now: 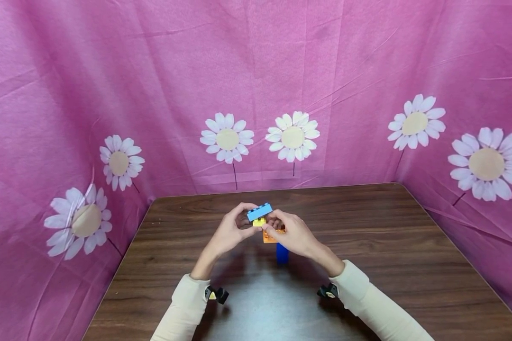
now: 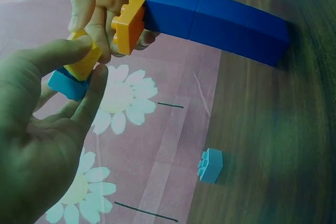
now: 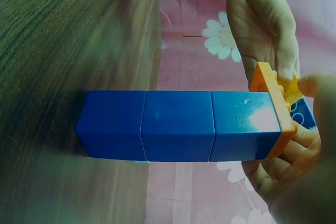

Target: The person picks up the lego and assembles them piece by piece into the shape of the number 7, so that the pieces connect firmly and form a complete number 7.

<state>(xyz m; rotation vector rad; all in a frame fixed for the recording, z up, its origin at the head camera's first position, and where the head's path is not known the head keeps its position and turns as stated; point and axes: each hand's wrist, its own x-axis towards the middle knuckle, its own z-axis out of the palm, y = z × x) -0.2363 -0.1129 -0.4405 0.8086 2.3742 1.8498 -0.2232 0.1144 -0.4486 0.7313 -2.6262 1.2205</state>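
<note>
My left hand (image 1: 232, 230) grips a small yellow brick (image 2: 84, 61) between thumb and fingers. A long light-blue brick (image 1: 259, 211) sits against the yellow one and is tilted; part of its hollow underside shows in the right wrist view. From the other side, my right hand (image 1: 296, 233) pinches the yellow brick, its thumb on the edge. Just below the hands stands an upright tower of several dark blue bricks (image 3: 178, 124), topped by an orange plate (image 3: 273, 111) with studs. The yellow and light-blue bricks are held apart from the orange plate, above it.
A separate light-blue brick (image 2: 211, 165) stands on the wooden table (image 1: 388, 246) beyond the tower; the hands hide it in the head view. A pink cloth (image 1: 256, 71) with printed daisies hangs behind and along both sides of the table.
</note>
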